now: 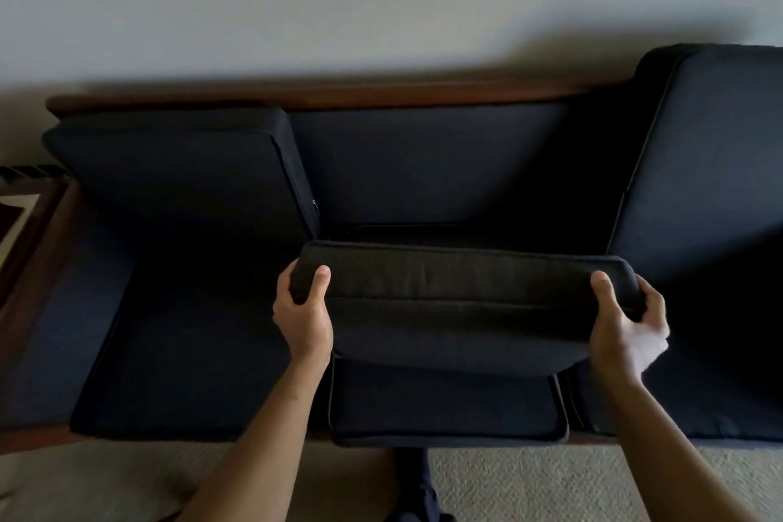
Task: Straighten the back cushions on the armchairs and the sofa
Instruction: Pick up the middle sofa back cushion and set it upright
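Note:
A dark navy sofa point(381, 95) with a wooden frame stands against the wall. I hold its middle back cushion point(457, 305) out over the middle seat, away from the backrest. My left hand point(303, 309) grips the cushion's left end and my right hand point(627, 322) grips its right end. The left back cushion point(178, 170) leans against the backrest, a little tilted. The right back cushion point(703, 165) stands upright and taller. The bare upholstered backrest point(432, 165) shows in the middle gap.
The middle seat cushion point(445, 411) juts out past the sofa's front edge. A wooden side table point(25, 216) sits at the left. Beige carpet point(551, 483) lies in front, and my leg point(413, 483) is below the sofa's edge.

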`<move>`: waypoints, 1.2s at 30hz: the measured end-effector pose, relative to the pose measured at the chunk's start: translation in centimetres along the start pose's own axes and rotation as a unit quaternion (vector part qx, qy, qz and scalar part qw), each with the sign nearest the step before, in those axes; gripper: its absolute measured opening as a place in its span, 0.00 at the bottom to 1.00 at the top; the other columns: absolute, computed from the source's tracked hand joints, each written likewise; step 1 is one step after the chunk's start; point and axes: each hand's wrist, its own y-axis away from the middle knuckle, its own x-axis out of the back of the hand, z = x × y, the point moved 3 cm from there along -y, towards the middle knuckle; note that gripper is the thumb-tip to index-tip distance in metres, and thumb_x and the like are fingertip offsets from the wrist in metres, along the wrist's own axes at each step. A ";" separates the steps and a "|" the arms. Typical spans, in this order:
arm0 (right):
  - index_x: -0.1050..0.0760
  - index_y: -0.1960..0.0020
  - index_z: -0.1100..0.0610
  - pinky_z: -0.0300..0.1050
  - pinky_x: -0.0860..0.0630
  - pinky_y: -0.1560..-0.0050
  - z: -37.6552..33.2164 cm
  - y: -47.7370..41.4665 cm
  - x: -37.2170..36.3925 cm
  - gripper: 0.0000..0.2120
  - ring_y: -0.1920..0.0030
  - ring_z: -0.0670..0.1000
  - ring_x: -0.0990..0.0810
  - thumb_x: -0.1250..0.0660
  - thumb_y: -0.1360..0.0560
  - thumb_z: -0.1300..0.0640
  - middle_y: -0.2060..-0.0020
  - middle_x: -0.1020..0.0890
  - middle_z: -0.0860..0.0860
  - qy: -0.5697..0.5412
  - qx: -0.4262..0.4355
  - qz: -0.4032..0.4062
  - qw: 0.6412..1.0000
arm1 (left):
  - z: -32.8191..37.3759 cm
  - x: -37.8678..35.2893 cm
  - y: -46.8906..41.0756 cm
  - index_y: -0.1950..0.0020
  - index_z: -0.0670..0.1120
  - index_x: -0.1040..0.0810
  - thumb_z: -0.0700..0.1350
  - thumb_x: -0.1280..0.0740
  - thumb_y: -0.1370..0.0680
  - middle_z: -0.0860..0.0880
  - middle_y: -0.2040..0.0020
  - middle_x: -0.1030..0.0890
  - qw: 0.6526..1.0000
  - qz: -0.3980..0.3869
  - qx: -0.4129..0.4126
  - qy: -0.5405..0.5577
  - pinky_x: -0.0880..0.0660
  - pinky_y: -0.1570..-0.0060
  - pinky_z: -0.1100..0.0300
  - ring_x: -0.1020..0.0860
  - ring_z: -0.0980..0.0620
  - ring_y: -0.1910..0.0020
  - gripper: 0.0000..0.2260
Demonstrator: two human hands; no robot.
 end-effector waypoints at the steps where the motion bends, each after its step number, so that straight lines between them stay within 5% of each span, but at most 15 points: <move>1: 0.21 0.33 0.46 0.50 0.22 0.35 -0.3 -0.5 -0.7 0.29 0.40 0.51 0.18 0.25 0.31 0.37 0.42 0.16 0.48 0.000 -0.001 0.003 1.000 | 0.0 -0.5 -0.7 0.32 0.45 0.20 0.45 0.25 0.19 0.54 0.44 0.17 1.000 0.001 -0.001 -0.006 0.23 0.52 0.75 0.17 0.66 0.50 0.16; 5: 0.21 0.33 0.45 0.48 0.21 0.39 -2.3 -2.6 -3.8 0.28 0.42 0.50 0.18 0.25 0.31 0.37 0.43 0.17 0.46 -0.015 -0.008 -0.005 1.000 | 1.1 -2.6 -4.1 0.27 0.46 0.21 0.45 0.24 0.21 0.50 0.36 0.17 1.000 0.004 0.002 -0.010 0.24 0.48 0.73 0.19 0.57 0.39 0.22; 10: 0.21 0.33 0.45 0.38 0.26 0.46 -6.1 -5.9 -8.6 0.27 0.43 0.48 0.20 0.25 0.29 0.39 0.44 0.18 0.45 -0.023 0.011 -0.019 0.999 | 3.6 -6.3 -8.9 0.28 0.46 0.20 0.45 0.24 0.21 0.48 0.37 0.15 1.000 0.004 -0.014 0.009 0.21 0.41 0.63 0.17 0.53 0.38 0.22; 17: 0.22 0.32 0.43 0.49 0.25 0.32 -10.5 -11.8 -16.8 0.30 0.38 0.51 0.19 0.28 0.31 0.35 0.39 0.17 0.49 0.017 0.056 -0.054 0.997 | 6.1 -11.3 -16.3 0.26 0.48 0.20 0.46 0.25 0.21 0.49 0.35 0.17 0.999 0.013 -0.032 -0.010 0.21 0.42 0.63 0.17 0.53 0.39 0.23; 22: 0.27 0.26 0.46 0.48 0.27 0.34 -10.9 -14.7 -21.9 0.33 0.35 0.57 0.21 0.27 0.29 0.38 0.36 0.19 0.53 0.087 0.070 -0.126 0.986 | 5.2 -13.3 -20.6 0.20 0.50 0.27 0.47 0.24 0.22 0.48 0.24 0.23 0.998 0.007 -0.001 -0.057 0.26 0.26 0.51 0.24 0.48 0.26 0.30; 27: 0.43 0.17 0.55 0.55 0.34 0.28 -9.8 -15.3 -24.4 0.46 0.24 0.63 0.33 0.28 0.25 0.38 0.22 0.35 0.59 0.182 0.103 -0.226 0.952 | 5.1 -14.5 -22.3 0.13 0.50 0.39 0.48 0.27 0.18 0.46 0.15 0.37 0.986 -0.056 -0.004 -0.158 0.36 0.21 0.52 0.36 0.44 0.17 0.36; 29: 0.50 0.15 0.55 0.57 0.35 0.28 -9.7 -15.0 -25.4 0.46 0.22 0.64 0.38 0.28 0.22 0.42 0.19 0.44 0.59 0.204 0.130 -0.253 0.937 | 5.5 -15.0 -22.3 0.12 0.51 0.43 0.53 0.30 0.16 0.45 0.14 0.45 0.967 -0.097 -0.040 -0.231 0.38 0.22 0.53 0.42 0.43 0.16 0.36; 31: 0.54 0.15 0.54 0.61 0.32 0.31 -9.7 -14.3 -26.5 0.49 0.22 0.66 0.42 0.28 0.23 0.41 0.19 0.51 0.58 0.246 0.170 -0.264 0.917 | 5.4 -15.3 -22.4 0.11 0.53 0.46 0.60 0.33 0.16 0.46 0.13 0.53 0.931 -0.152 -0.086 -0.321 0.39 0.19 0.41 0.51 0.40 0.14 0.38; 34: 0.56 0.15 0.53 0.65 0.28 0.37 -9.6 -13.7 -27.8 0.50 0.21 0.67 0.46 0.30 0.23 0.36 0.18 0.56 0.57 0.313 0.189 -0.256 0.895 | 4.4 -15.2 -23.1 0.11 0.55 0.54 0.65 0.34 0.17 0.46 0.13 0.64 0.843 -0.221 -0.148 -0.467 0.46 0.20 0.32 0.64 0.37 0.15 0.42; 36: 0.56 0.16 0.53 0.67 0.27 0.37 -9.5 -13.8 -28.3 0.50 0.21 0.68 0.46 0.32 0.23 0.34 0.18 0.56 0.57 0.331 0.191 -0.245 0.891 | 4.0 -15.2 -23.9 0.11 0.52 0.55 0.64 0.37 0.16 0.39 0.13 0.62 0.784 -0.219 -0.208 -0.542 0.46 0.19 0.29 0.63 0.31 0.15 0.41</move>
